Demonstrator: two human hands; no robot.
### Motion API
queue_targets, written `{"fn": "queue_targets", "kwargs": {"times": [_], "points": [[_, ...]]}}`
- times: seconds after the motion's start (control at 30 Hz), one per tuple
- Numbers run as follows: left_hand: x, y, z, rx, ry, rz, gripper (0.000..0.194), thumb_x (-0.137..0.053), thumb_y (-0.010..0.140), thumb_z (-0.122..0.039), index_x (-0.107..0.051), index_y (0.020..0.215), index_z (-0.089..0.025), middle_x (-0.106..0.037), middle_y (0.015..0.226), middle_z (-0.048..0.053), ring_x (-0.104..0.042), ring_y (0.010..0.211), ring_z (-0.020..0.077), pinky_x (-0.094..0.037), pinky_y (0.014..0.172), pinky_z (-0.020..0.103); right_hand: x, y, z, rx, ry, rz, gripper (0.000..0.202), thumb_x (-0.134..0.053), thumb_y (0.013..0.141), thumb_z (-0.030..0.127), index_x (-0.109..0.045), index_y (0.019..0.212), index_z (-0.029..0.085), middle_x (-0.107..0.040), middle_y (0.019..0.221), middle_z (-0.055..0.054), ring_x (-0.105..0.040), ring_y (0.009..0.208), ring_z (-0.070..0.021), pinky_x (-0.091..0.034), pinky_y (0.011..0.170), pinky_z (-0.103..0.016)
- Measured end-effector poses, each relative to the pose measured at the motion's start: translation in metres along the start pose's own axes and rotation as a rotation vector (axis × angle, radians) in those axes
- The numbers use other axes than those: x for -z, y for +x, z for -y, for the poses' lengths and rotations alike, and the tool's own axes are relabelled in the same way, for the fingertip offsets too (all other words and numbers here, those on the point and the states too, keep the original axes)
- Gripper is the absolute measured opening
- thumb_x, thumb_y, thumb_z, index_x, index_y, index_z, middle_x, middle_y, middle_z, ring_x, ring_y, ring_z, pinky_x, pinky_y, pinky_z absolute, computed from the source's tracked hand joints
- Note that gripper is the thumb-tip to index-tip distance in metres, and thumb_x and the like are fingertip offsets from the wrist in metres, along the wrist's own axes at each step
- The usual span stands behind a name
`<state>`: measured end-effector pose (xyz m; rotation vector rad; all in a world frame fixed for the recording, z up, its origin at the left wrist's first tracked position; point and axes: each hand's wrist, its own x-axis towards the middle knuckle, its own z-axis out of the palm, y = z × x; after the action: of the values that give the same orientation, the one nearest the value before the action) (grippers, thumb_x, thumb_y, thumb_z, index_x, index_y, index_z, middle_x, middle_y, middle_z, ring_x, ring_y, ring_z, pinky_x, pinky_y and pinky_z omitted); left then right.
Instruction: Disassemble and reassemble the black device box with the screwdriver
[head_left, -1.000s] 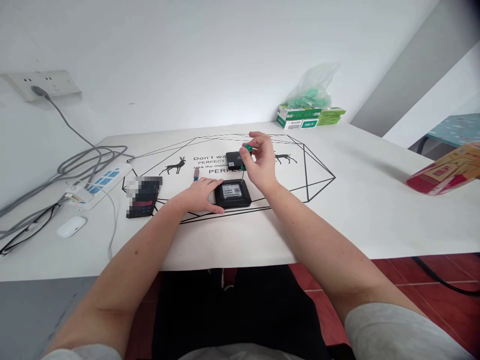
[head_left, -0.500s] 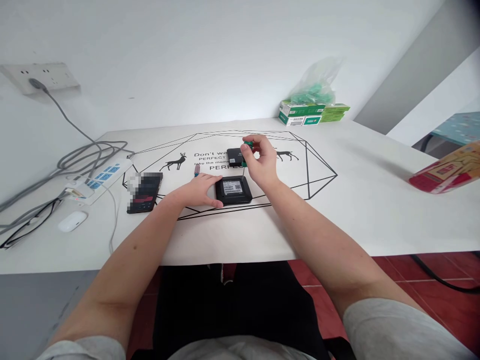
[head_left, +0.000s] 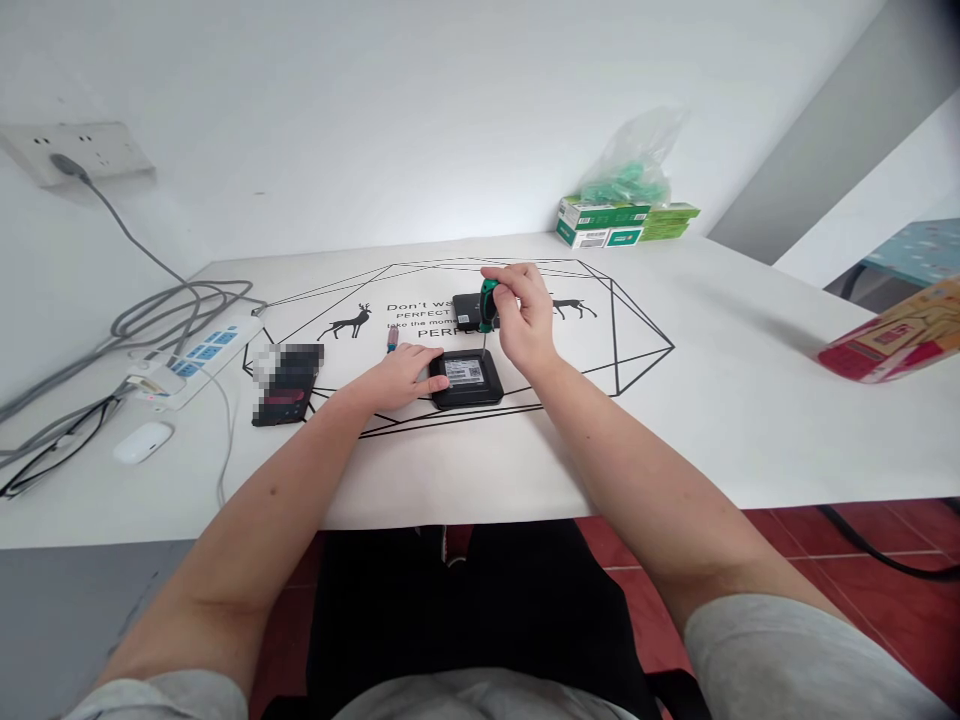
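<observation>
A flat black square device (head_left: pixel 480 394) with a white label lies on the table in front of me. My left hand (head_left: pixel 412 374) grips its left side, thumb over the top edge of the label and fingers at the far left corner. In my right hand (head_left: pixel 523 315) is a green-and-black screwdriver (head_left: pixel 488 303), held upright with fingers around the handle. Its thin shaft points down to the device's far right part; whether the tip sits in a screw is too small to tell. Just behind lies a second black box (head_left: pixel 466 310), partly hidden by the right hand and screwdriver.
Beyond my left hand lies another small screwdriver (head_left: pixel 392 340). To the left are a phone (head_left: pixel 288 386), a white earbud case (head_left: pixel 144 442), glasses (head_left: pixel 64 440), a power strip (head_left: pixel 206 362) and coiled cables. Green boxes (head_left: pixel 606 215) stand by the wall; a red package (head_left: pixel 892 338) sits right.
My left thumb has moved up from the device's near left edge onto its label area. My right fingers have shifted around the screwdriver handle, which now shows more. The device stays in place.
</observation>
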<state>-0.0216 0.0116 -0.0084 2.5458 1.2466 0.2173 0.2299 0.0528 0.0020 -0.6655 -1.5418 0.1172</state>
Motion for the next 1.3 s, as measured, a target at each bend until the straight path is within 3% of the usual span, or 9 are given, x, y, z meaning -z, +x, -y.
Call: {"fn": "queue_targets", "kwargs": {"times": [0.23,0.37,0.47,0.6,0.8,1.1,1.3], "points": [[0.003,-0.001,0.000,0.018,-0.011,0.020,0.087,-0.038,0.107,-0.077,-0.050,0.166,-0.015,-0.058,0.162,0.020,-0.048,0.152,0.0397,-0.037,0.128,0.054,-0.003,0.001,-0.002,-0.012,-0.001,0.039,0.039,-0.055,0.109,0.062,-0.070,0.119,0.028,-0.069,0.114,-0.009,-0.068,0.103,-0.0241,-0.062,0.083,-0.043],[0.003,0.000,0.000,0.016,-0.007,0.020,0.086,-0.038,0.106,-0.078,-0.050,0.166,-0.017,-0.059,0.162,0.019,-0.049,0.151,0.0403,-0.037,0.128,0.057,-0.007,-0.002,-0.004,-0.077,0.112,0.065,0.036,-0.064,0.105,0.061,-0.061,0.122,0.030,-0.072,0.127,-0.008,-0.071,0.108,-0.0227,-0.063,0.088,-0.041],[0.004,-0.001,0.000,0.023,-0.006,0.033,0.086,-0.040,0.105,-0.078,-0.049,0.167,-0.018,-0.058,0.163,0.019,-0.049,0.152,0.0404,-0.038,0.128,0.056,-0.009,-0.004,-0.003,-0.130,0.102,0.074,0.035,-0.074,0.100,0.056,-0.060,0.118,0.029,-0.076,0.118,-0.005,-0.072,0.099,-0.0209,-0.062,0.090,-0.042],[0.006,-0.002,0.000,0.044,-0.021,0.069,0.093,-0.044,0.103,-0.081,-0.044,0.170,-0.017,-0.054,0.168,0.019,-0.045,0.157,0.0399,-0.036,0.129,0.053,-0.008,-0.005,0.000,-0.164,0.052,0.037,0.037,-0.083,0.092,0.054,-0.063,0.111,0.029,-0.077,0.105,-0.001,-0.069,0.087,-0.0192,-0.060,0.081,-0.040],[0.007,-0.003,-0.001,0.050,-0.027,0.076,0.094,-0.045,0.101,-0.081,-0.042,0.172,-0.019,-0.050,0.173,0.018,-0.042,0.159,0.0405,-0.037,0.128,0.052,-0.006,-0.006,0.003,-0.122,0.082,0.041,0.032,-0.057,0.109,0.054,-0.071,0.119,0.028,-0.081,0.114,-0.007,-0.076,0.100,-0.0240,-0.063,0.088,-0.046],[0.011,-0.004,-0.003,0.074,-0.044,0.121,0.109,-0.058,0.091,-0.087,-0.037,0.175,-0.021,-0.045,0.177,0.018,-0.038,0.163,0.0421,-0.035,0.130,0.054,-0.007,-0.004,-0.001,-0.020,-0.022,0.056,0.021,-0.066,0.102,0.040,-0.067,0.119,0.029,-0.071,0.107,-0.004,-0.064,0.088,-0.0208,-0.059,0.082,-0.042],[0.013,-0.005,-0.004,0.089,-0.046,0.151,0.122,-0.065,0.084,-0.089,-0.033,0.177,-0.018,-0.041,0.179,0.018,-0.033,0.165,0.0431,-0.034,0.132,0.053,-0.008,-0.004,-0.005,-0.099,-0.027,0.065,0.033,-0.078,0.093,0.035,-0.061,0.120,0.029,-0.063,0.111,-0.003,-0.060,0.086,-0.0188,-0.057,0.077,-0.040]]}}
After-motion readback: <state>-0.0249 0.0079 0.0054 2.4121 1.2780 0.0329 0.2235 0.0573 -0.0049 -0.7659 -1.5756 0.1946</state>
